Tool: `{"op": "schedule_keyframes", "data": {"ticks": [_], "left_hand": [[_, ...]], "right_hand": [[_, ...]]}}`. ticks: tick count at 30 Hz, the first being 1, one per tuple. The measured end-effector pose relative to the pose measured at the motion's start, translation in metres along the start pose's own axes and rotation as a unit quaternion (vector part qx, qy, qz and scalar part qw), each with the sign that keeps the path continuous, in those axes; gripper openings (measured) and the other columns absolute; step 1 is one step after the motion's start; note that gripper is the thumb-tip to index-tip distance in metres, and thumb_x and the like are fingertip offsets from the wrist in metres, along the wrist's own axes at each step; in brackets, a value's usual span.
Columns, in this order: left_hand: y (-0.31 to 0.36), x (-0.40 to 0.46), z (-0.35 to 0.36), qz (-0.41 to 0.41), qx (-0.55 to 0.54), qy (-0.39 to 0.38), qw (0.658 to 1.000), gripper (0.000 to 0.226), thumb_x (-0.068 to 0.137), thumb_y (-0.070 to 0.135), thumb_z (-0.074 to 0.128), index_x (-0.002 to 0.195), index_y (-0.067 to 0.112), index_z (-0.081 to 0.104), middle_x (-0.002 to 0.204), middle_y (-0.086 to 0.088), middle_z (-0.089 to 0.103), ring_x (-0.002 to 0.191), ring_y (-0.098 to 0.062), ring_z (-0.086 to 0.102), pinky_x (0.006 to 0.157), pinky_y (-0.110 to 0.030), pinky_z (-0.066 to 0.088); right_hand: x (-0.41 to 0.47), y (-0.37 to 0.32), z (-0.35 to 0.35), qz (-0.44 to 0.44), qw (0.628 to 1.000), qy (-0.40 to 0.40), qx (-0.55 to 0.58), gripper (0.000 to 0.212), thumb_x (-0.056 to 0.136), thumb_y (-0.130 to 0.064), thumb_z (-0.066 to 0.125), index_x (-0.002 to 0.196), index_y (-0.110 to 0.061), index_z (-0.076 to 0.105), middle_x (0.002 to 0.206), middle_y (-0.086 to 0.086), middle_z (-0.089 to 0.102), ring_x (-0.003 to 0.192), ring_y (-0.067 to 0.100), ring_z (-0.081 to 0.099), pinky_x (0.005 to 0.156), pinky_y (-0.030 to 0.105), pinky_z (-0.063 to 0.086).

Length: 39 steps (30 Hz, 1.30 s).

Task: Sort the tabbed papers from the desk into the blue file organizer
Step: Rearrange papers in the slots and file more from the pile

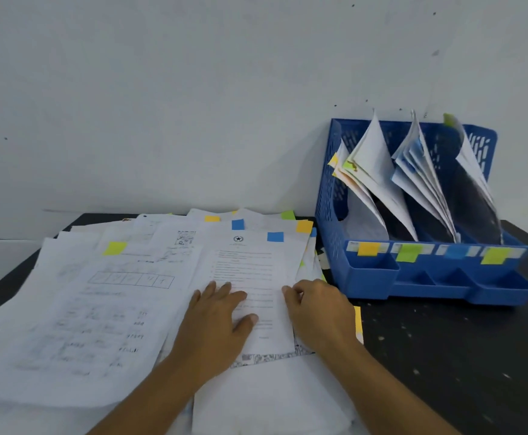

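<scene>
The left hand (222,321) lay flat, fingers straight, on the blue-tabbed sheet (253,277) atop the loose pile on the desk (444,356). The right hand (319,309) had its fingers curled at that sheet's right edge, apparently pinching it. Just beyond them stood the blue file organizer (366,277). Risk: lifting could drag neighbouring sheets along, or the sheet might land in the wrong colour slot.

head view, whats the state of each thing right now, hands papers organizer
left hand: flat, pressing the top sheet
right hand: fingers curled at the sheet's right edge
top sheet: blue tab, lying on the pile
blue file organizer: upright, slots partly filled with papers
</scene>
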<state>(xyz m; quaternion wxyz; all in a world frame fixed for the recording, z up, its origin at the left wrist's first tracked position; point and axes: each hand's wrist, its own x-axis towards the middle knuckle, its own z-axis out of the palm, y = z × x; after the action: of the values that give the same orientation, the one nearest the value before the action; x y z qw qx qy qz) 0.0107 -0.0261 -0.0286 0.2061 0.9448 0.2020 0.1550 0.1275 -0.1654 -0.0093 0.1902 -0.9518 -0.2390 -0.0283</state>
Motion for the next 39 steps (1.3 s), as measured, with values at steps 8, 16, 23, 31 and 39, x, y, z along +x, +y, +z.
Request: {"op": "schedule_keyframes", "data": {"ticks": [8, 16, 23, 31, 39], "left_hand": [[0.003, -0.006, 0.004, 0.027, -0.044, -0.019, 0.998, 0.055, 0.091, 0.055, 0.051, 0.142, 0.034, 0.042, 0.156, 0.011, 0.027, 0.147, -0.008, 0.011, 0.119, -0.025, 0.007], [0.007, -0.011, 0.002, 0.045, -0.119, 0.014, 0.992, 0.054, 0.087, 0.052, 0.059, 0.136, 0.032, 0.051, 0.147, 0.018, 0.038, 0.142, -0.002, 0.025, 0.118, -0.026, 0.022], [0.004, -0.005, -0.017, -0.01, -0.174, 0.072, 0.982, 0.05, 0.084, 0.036, 0.07, 0.131, 0.031, 0.054, 0.139, 0.019, 0.046, 0.134, -0.003, 0.037, 0.115, -0.03, 0.029], [0.003, 0.026, -0.048, -0.192, -0.397, 0.089, 0.893, 0.07, 0.086, 0.02, 0.072, 0.143, 0.033, 0.033, 0.132, 0.005, 0.053, 0.114, -0.019, 0.055, 0.091, -0.04, 0.049], [0.025, 0.041, -0.078, -0.144, -0.518, 0.051, 0.842, 0.027, 0.093, 0.008, 0.06, 0.113, 0.026, 0.062, 0.098, 0.002, 0.076, 0.097, -0.023, 0.069, 0.09, -0.045, 0.051]], "right_hand": [[0.003, -0.001, -0.007, 0.078, 0.993, -0.046, 0.075, 0.044, 0.092, -0.065, 0.049, 0.111, -0.028, 0.062, 0.1, -0.01, 0.062, 0.087, 0.008, 0.057, 0.074, 0.028, 0.053], [0.01, 0.003, -0.019, 0.156, 0.925, -0.093, 0.335, 0.048, 0.092, -0.03, 0.069, 0.137, -0.022, 0.054, 0.116, -0.003, 0.069, 0.102, 0.014, 0.062, 0.079, 0.028, 0.054], [0.007, 0.023, -0.042, 0.166, 0.836, -0.129, 0.507, 0.013, 0.1, -0.02, 0.058, 0.098, -0.017, 0.071, 0.093, 0.001, 0.077, 0.089, 0.021, 0.073, 0.085, 0.044, 0.059], [-0.005, 0.034, -0.07, 0.095, 0.845, -0.156, 0.502, 0.015, 0.099, -0.025, 0.059, 0.106, -0.018, 0.07, 0.099, 0.0, 0.077, 0.094, 0.021, 0.073, 0.092, 0.046, 0.057], [-0.019, 0.043, -0.114, 0.024, 0.857, -0.143, 0.494, 0.021, 0.097, -0.024, 0.06, 0.117, -0.021, 0.065, 0.101, -0.004, 0.077, 0.093, 0.011, 0.073, 0.073, 0.022, 0.055]]}}
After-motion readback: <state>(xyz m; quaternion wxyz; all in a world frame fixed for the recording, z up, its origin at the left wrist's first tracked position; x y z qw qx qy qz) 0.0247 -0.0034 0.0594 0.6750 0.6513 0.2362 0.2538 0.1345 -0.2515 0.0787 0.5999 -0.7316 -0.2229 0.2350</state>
